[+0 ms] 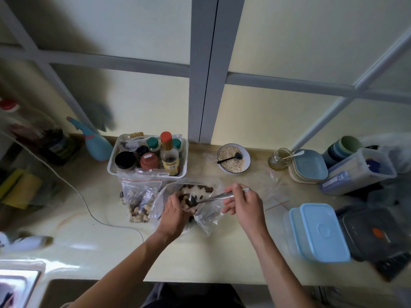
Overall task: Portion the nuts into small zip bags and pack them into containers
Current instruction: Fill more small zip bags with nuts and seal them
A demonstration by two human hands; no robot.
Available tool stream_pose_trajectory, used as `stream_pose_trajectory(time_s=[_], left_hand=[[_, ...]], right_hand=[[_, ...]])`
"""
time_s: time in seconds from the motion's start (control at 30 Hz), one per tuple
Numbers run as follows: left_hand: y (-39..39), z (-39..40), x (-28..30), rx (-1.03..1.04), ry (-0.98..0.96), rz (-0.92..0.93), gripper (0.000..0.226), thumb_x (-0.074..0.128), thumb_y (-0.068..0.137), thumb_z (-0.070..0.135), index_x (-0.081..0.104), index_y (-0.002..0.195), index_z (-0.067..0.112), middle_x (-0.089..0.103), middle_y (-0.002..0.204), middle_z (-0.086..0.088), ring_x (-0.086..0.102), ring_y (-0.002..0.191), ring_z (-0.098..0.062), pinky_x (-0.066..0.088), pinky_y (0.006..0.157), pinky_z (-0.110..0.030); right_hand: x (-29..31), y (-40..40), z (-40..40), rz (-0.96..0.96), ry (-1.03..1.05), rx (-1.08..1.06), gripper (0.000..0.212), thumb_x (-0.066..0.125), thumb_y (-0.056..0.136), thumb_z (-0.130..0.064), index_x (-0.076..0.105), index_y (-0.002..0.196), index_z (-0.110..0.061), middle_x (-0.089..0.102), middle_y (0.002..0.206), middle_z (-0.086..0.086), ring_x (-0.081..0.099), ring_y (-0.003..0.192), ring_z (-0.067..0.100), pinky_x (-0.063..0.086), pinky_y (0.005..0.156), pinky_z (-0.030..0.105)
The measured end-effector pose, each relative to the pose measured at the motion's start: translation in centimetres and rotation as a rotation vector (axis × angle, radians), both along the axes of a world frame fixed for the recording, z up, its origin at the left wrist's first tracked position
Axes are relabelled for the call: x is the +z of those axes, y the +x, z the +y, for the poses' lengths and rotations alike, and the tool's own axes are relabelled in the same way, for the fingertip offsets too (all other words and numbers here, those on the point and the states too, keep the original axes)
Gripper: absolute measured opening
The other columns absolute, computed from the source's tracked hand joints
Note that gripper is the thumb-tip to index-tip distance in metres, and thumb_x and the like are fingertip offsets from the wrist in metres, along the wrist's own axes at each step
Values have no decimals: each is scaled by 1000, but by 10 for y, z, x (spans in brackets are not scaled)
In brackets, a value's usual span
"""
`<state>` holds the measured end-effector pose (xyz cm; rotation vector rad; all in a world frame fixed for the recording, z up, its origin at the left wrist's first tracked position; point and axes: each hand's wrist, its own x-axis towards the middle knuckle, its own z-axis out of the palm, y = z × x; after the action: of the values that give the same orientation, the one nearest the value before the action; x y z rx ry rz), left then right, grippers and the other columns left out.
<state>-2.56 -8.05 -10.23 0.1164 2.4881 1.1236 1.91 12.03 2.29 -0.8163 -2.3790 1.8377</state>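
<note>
Left hand (175, 210) grips zip bag (204, 216) | right hand (242, 203) pinches spoon (209, 198) | labels unreadable

The person is showing two bare forearms, with no sleeves reaching into view from elbow to wrist. The left hand (172, 215) and the right hand (244, 207) are wearing no gloves, and no rings, watch or bands are showing on the fingers or wrists that can be seen. At the bottom edge, between the arms, the person is wearing dark clothing (191, 295), greyish-black and plain, though it is sitting too deep in shadow to tell whether it is a shirt or trousers.
</note>
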Motion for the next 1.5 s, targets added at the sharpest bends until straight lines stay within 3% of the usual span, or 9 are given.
stream_pose_trajectory(time_s=[0.27,0.43,0.57,0.67,0.8,0.97,1.13,1.3,1.5], left_hand=[[8,1,7,150,108,0,69,73,87,32,33,141,16,39,125,2,44,119,-22,43,106,-45],[11,-2,6,152,96,19,72,73,87,27,29,143,18,37,117,4,43,113,-21,47,100,-47],[15,0,11,111,86,69,75,73,90,25,27,147,11,33,124,5,45,121,-24,41,106,-35],[15,-1,8,83,101,103,73,73,89,31,27,144,21,33,123,8,52,118,-25,46,106,-42],[16,0,13,117,132,119,69,70,85,44,31,139,26,38,124,6,49,119,-19,47,105,-42],[12,-2,16,172,115,164,63,72,89,19,36,140,18,34,127,4,33,118,-6,36,109,-32],[5,-7,16,183,119,154,66,71,90,23,32,143,21,34,129,4,33,122,-9,35,112,-35],[3,-10,16,218,124,148,68,71,91,31,31,144,22,33,130,5,36,125,-14,36,109,-34],[1,-14,15,211,107,157,67,69,92,36,32,144,17,34,134,1,35,127,-16,32,112,-31]], right_hand=[[7,11,10,59,69,511,23,54,106,-27,76,108,-31,72,92,2,74,75,17,58,71,29],[19,14,10,137,137,577,22,57,104,-26,78,110,-29,71,94,-9,74,76,14,60,73,36],[21,13,13,123,161,634,20,60,103,-26,79,110,-28,68,98,-11,74,77,11,54,69,22],[20,12,14,76,195,719,19,62,101,-25,79,110,-29,68,102,-12,73,80,10,49,72,14],[22,9,18,137,153,640,18,64,100,-22,79,106,-30,69,99,-6,74,83,11,50,72,18],[28,2,22,229,99,525,22,64,98,-9,79,100,-23,70,90,-5,74,82,15,53,73,23],[24,-5,22,324,61,308,16,61,99,-19,77,99,-22,75,89,-1,74,74,21,59,74,54],[13,-11,23,319,240,164,19,56,104,-22,74,98,-24,69,73,-2,70,63,13,59,67,42],[-14,-17,15,189,503,371,19,54,103,-24,72,96,-22,63,68,-11,65,65,7,50,64,28]])
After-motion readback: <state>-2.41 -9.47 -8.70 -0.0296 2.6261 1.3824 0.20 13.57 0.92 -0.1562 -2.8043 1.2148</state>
